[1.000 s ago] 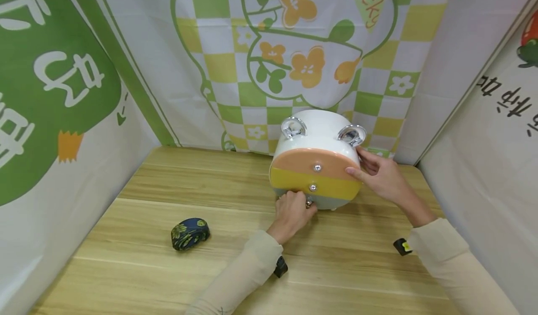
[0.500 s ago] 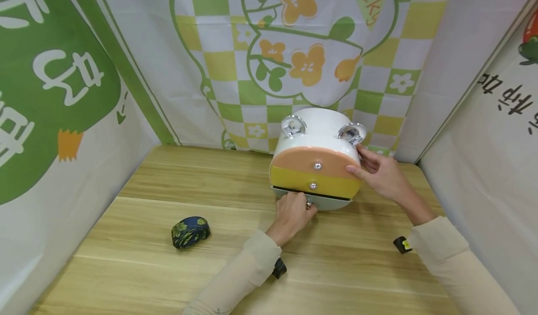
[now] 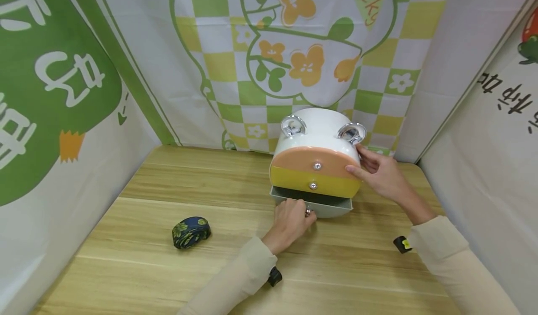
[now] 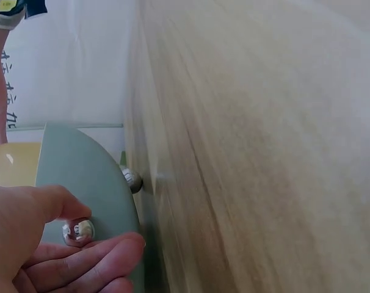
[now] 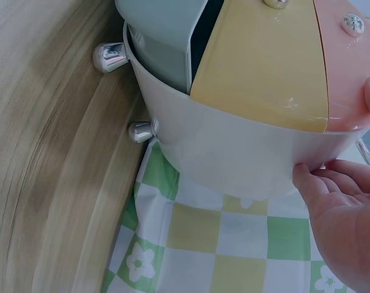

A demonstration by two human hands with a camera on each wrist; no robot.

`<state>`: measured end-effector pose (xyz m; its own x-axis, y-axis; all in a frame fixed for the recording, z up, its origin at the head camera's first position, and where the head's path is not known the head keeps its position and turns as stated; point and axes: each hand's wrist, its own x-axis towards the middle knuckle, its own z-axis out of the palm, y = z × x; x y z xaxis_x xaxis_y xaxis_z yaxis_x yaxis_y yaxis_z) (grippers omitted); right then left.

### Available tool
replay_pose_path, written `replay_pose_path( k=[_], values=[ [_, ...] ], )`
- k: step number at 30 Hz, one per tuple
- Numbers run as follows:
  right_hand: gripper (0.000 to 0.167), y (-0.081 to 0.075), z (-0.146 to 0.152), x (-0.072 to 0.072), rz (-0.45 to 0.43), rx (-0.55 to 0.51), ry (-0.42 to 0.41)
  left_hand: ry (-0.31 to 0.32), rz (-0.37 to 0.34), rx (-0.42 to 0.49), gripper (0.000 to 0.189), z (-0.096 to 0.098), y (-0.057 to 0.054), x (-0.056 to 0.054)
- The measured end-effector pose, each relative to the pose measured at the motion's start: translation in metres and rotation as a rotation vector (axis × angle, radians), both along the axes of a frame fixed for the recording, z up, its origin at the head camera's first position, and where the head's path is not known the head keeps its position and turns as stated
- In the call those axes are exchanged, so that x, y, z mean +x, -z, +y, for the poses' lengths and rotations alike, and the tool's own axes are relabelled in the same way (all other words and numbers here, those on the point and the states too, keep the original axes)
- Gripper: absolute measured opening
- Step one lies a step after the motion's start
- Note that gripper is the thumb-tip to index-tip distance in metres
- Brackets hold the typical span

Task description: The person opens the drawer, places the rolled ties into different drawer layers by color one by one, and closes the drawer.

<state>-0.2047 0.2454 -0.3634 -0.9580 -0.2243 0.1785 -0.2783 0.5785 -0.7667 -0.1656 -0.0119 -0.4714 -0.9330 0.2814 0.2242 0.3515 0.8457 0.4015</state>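
Observation:
A rounded white desktop drawer box (image 3: 321, 126) with two silver ear-like loops stands at the back of the table. Its orange top drawer (image 3: 294, 160) and yellow middle drawer (image 3: 290, 178) are closed. The grey-green bottom drawer (image 3: 332, 210) is pulled partly out, with a dark gap above it. My left hand (image 3: 289, 224) pinches that drawer's silver knob (image 4: 79, 232) between thumb and fingers. My right hand (image 3: 384, 179) grips the box's right side, thumb on the orange front and fingers against the white side wall. Most of the drawer's inside is hidden.
A rolled dark blue cloth with a yellow-green pattern (image 3: 191, 232) lies on the wooden table (image 3: 168, 184), left of my left arm. A printed checkered curtain (image 3: 252, 91) hangs close behind the box. Fabric walls stand on both sides.
The bottom drawer was closed, then slid out toward me, its gap growing wider. My left hand moved back with the knob. The right hand stayed in place on the box.

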Motion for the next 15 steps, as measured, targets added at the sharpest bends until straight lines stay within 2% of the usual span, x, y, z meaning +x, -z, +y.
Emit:
replay_pose_path(
  k=[15],
  values=[
    [0.081, -0.001, 0.0, 0.001, -0.011, 0.018, 0.005, 0.037, -0.019, -0.018, 0.054, -0.007, -0.002, 0.019]
  ],
)
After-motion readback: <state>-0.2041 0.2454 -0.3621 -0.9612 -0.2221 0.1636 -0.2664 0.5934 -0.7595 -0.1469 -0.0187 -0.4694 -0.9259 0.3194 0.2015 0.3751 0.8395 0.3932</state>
